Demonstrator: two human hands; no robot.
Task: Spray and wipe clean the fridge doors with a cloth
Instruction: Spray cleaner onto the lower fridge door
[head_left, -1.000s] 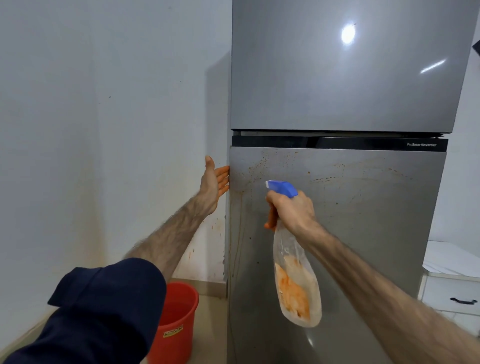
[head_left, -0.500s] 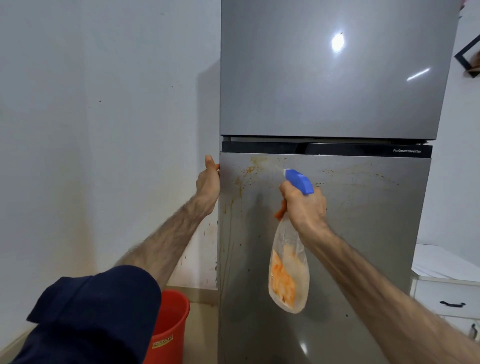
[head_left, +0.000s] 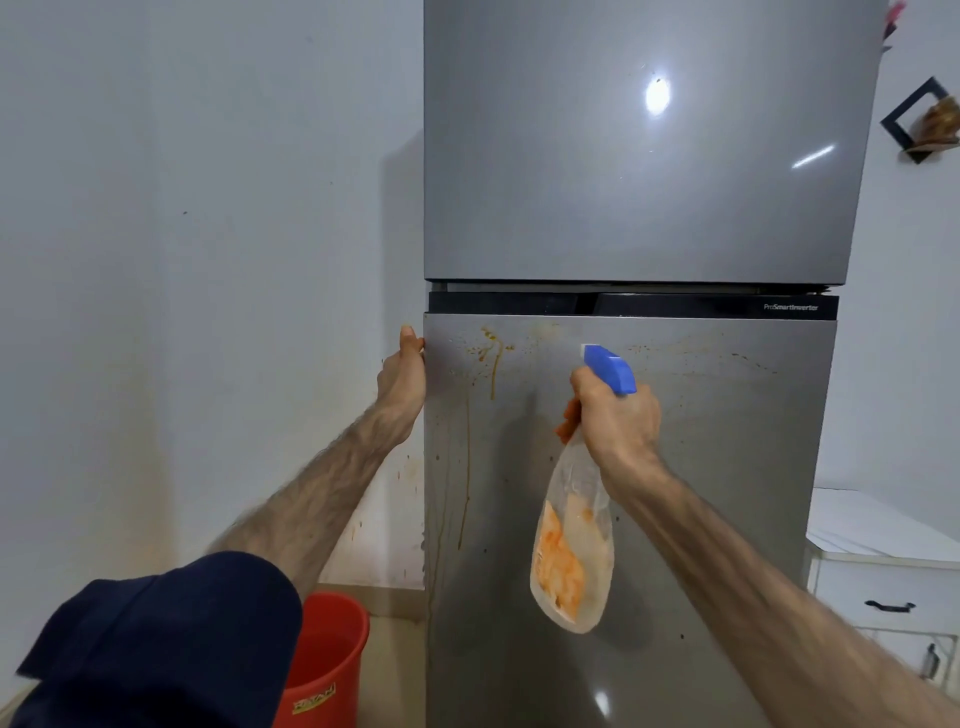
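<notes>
While the left hand (head_left: 404, 375) holds the left edge of the lower fridge door (head_left: 701, 467), thumb up along the corner and fingers wrapped out of sight around the side, the right hand (head_left: 615, 415) grips the neck of a spray bottle (head_left: 571, 551) just in front of that door. Its fingers are curled tightly round the neck, and the blue nozzle head (head_left: 610, 368) points up and to the left, toward the brown splatter and drips (head_left: 491, 358) near the door's top left corner. Whether a finger sits on the trigger cannot be told from this view.

An orange cloth (head_left: 568, 418) appears to be tucked under the same hand, against the bottle's neck; orange also shows through the clear bottle body, though what that is stays unclear. The upper door (head_left: 623, 182) looks clean apart from reflections. A red bucket (head_left: 327, 665) stands on the floor at the fridge's left, beside the wall.

By the look of it, the spraying step is in hand and no wiping has begun, since the stains are all in place. The next move likely calls for aiming squarely at the stained band, squeezing the trigger, then freeing the cloth to wipe down the streaks.
</notes>
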